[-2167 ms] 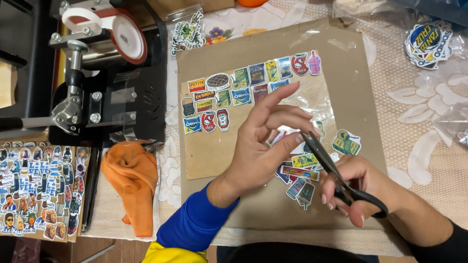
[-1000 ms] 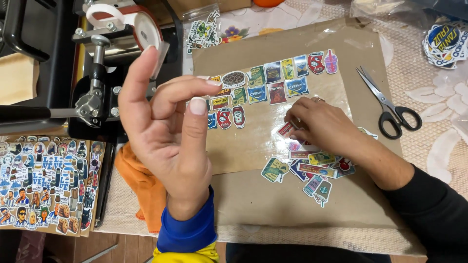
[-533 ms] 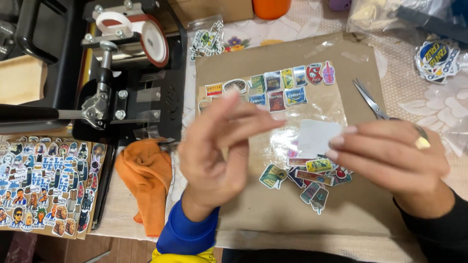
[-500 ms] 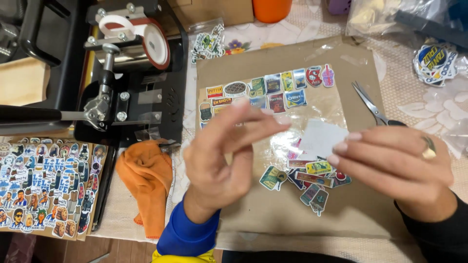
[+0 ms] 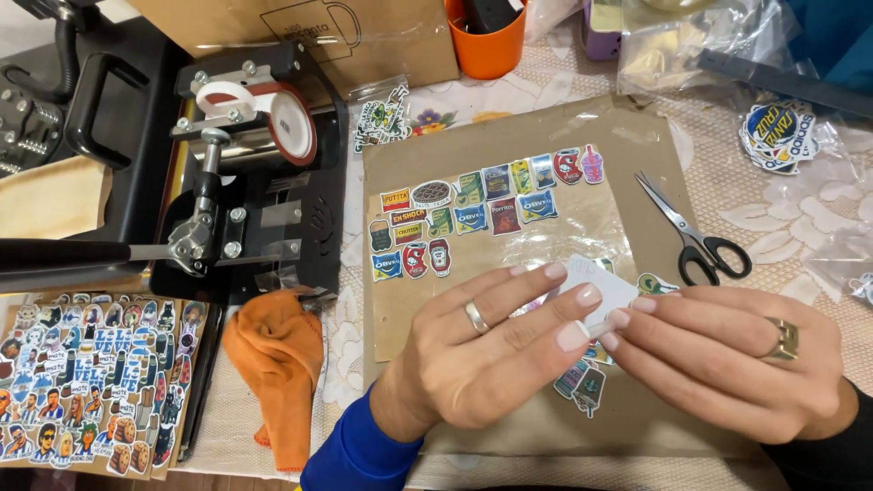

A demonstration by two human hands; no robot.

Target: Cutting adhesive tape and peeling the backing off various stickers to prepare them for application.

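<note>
Cardboard sheet [image 5: 509, 164] over lace tablecloth [image 5: 818, 227]

The left hand [image 5: 491, 355] and right hand [image 5: 727, 359] cover most of the small white sticker backing [image 5: 596, 286] pinched between them, so its printed face cannot be told. Loose stickers [image 5: 582, 382] beneath the fingers show only as edges. The sticker sheet [image 5: 91, 382] is cut by the left edge, the orange cup [image 5: 486, 41] by the top, and its figures are too small to make out.
</note>
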